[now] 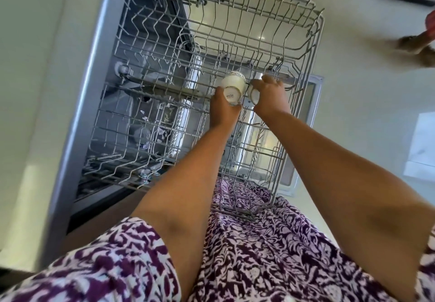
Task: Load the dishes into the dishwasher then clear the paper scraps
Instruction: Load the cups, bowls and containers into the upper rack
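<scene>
White cup (pixel 233 87) goes best mouth-down between the wires of the pulled-out rack (pixel 316 49). It should lean a little so water runs off its foot, and stand apart from the second cup (pixel 254 95) so the two do not knock together. Let go only once the rim sits firm. The left hand (pixel 223 109) grips it from below and the right hand (pixel 270 94) is curled over the second cup; both are just above the middle of the rack. The first cup is cream, glazed and on its side, its stamped base facing the camera and a dark patterned band at the far rim. The second is mostly hidden, probably a match. Paper scraps (pixel 162 134) lie below the rack's left part.
</scene>
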Available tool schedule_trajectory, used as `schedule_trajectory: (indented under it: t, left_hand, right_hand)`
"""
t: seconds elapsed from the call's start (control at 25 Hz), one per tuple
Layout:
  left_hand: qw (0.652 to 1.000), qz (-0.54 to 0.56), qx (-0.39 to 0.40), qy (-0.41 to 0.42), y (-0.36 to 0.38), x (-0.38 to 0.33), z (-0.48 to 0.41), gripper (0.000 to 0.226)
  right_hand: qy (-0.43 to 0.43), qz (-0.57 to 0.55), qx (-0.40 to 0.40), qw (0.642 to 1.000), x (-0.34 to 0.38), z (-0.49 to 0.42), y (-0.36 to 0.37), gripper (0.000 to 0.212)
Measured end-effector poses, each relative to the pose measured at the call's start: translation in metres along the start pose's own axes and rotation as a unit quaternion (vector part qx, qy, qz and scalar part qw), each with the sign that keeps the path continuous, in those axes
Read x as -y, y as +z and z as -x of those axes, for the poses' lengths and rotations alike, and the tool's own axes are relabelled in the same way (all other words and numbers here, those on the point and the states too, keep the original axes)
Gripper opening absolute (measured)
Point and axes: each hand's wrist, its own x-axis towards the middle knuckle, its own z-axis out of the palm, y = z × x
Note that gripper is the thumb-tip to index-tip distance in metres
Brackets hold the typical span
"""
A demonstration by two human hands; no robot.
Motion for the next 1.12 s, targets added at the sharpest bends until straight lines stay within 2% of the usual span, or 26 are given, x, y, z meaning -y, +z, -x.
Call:
schedule_trajectory:
  t: [0.16,0.32,0.6,0.84,1.0,1.12]
  left_hand:
    - [1.000,0.010,0.010,-0.003,-0.001,0.004,0.004,0.067]
    - [1.000,-0.005,0.011,-0.009,-0.007,-0.001,0.006,0.066]
    - [1.000,-0.023,0.011,-0.016,-0.018,-0.007,0.011,0.066]
    - [1.000,0.004,0.009,-0.017,-0.020,-0.004,0.016,0.063]
    - [1.000,0.010,0.018,-0.020,-0.023,-0.003,0.021,0.066]
    - [1.000,0.020,0.010,-0.001,-0.024,-0.001,0.024,0.066]
  right_hand:
    - [-0.020,-0.012,0.003,1.000,-0.003,0.004,0.002,0.074]
    - [-0.001,-0.020,0.021,1.000,-0.003,0.004,0.005,0.089]
    - [0.014,-0.005,0.008,1.000,0.003,0.011,0.011,0.089]
    - [0.014,-0.002,0.018,1.000,0.001,0.011,0.012,0.082]
    - [0.002,0.010,0.023,1.000,-0.002,0.011,0.016,0.061]
    - [0.025,-0.082,0.041,0.995,-0.003,0.007,0.007,0.055]
